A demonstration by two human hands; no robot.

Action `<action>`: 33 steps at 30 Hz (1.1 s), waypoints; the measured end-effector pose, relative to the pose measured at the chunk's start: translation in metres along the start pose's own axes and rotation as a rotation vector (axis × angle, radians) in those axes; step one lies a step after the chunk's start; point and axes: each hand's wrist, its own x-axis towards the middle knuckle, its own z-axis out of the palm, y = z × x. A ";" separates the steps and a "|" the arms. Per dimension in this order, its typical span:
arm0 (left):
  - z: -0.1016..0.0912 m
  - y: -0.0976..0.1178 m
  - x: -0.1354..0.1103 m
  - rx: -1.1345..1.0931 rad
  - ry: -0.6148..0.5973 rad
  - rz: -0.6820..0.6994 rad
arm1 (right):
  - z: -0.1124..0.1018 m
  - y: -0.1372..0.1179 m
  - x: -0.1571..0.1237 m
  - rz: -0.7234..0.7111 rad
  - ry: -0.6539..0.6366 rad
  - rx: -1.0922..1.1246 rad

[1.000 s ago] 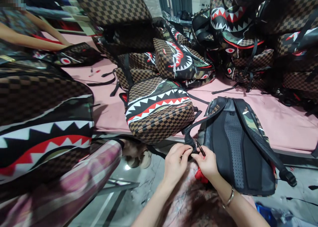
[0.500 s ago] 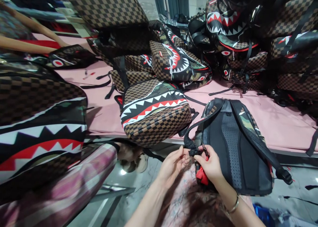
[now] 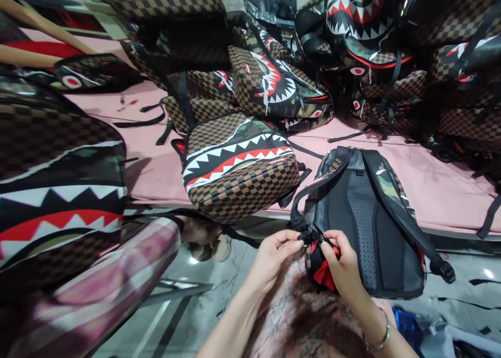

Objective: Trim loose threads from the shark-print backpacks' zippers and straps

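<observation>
A backpack (image 3: 364,222) lies back-side up across the table edge and my lap, its black mesh panel and camouflage straps showing. My left hand (image 3: 274,256) pinches the lower end of its left shoulder strap (image 3: 309,191) at the buckle. My right hand (image 3: 342,266) is closed on a small red-handled tool (image 3: 324,274), its dark tip at the same strap end. Both hands meet at the bag's lower left corner.
A pink table (image 3: 430,186) carries several checkered shark-mouth backpacks, one (image 3: 238,165) just left of mine and a big pile (image 3: 371,50) behind. Another large bag (image 3: 58,191) fills the left. Another person's arms (image 3: 35,47) reach in at far left. Grey floor below.
My right hand has turned down over the strap end, hiding more of the tool's tip. The view has shifted slightly; the backpack stays in place.
</observation>
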 end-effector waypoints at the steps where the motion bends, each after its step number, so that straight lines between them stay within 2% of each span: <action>1: 0.000 0.002 0.000 -0.006 -0.013 -0.010 | -0.001 0.001 -0.001 -0.030 -0.005 -0.022; 8: 0.003 0.009 0.000 -0.073 -0.021 -0.073 | -0.009 0.000 -0.007 -0.273 0.025 -0.347; 13: 0.005 0.008 -0.001 -0.042 0.007 -0.054 | -0.007 -0.005 -0.004 -0.347 0.005 -0.488; 23: 0.008 0.008 -0.003 0.019 0.044 -0.007 | -0.004 -0.011 0.002 -0.456 -0.002 -0.630; 27: 0.008 0.010 -0.002 0.019 0.044 -0.027 | -0.005 -0.011 0.005 -0.398 -0.018 -0.510; 33: 0.001 0.014 0.002 0.085 0.084 0.020 | 0.009 0.006 0.016 0.009 -0.054 0.136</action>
